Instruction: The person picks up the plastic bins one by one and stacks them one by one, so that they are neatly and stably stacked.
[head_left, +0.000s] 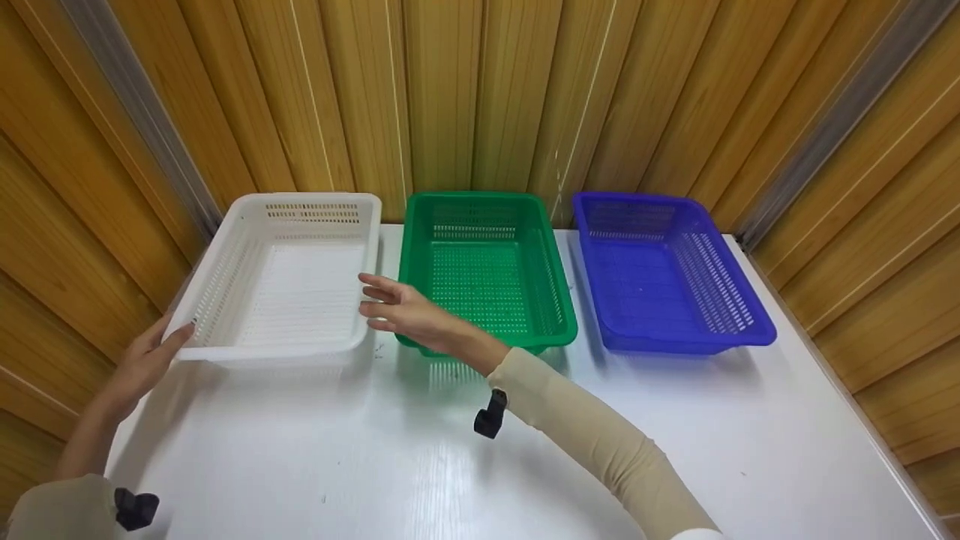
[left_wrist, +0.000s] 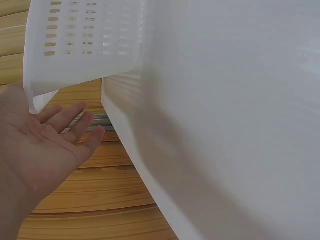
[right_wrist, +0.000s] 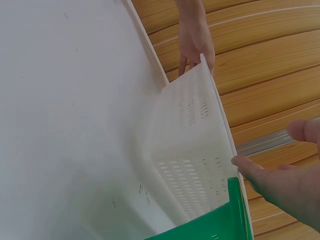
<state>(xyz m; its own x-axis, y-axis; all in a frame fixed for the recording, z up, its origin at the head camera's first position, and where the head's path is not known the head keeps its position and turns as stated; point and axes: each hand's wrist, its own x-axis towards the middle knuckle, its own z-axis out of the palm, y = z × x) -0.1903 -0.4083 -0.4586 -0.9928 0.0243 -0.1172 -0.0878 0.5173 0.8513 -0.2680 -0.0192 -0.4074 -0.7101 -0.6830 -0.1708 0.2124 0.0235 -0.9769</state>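
A white plastic basket (head_left: 277,351) with slotted walls stands at the left of the table. At its front left corner is my left hand (head_left: 142,367), the thumb lying over the rim. In the left wrist view, the other fingers (left_wrist: 75,120) extend loosely below the rim, outside the basket. My right hand (head_left: 409,311) reaches across the front of a green basket (head_left: 480,196) toward the white basket's right side. Its fingers are spread and nearly straight. One fingertip (right_wrist: 240,161) is right at the white rim in the right wrist view.
A blue basket (head_left: 645,341) stands to the right of the green one. All three line up along the back of the white table (head_left: 450,465). Wood-look panel walls (head_left: 480,90) enclose the table's back and sides. Each sleeve carries a small black wrist camera (head_left: 489,420).
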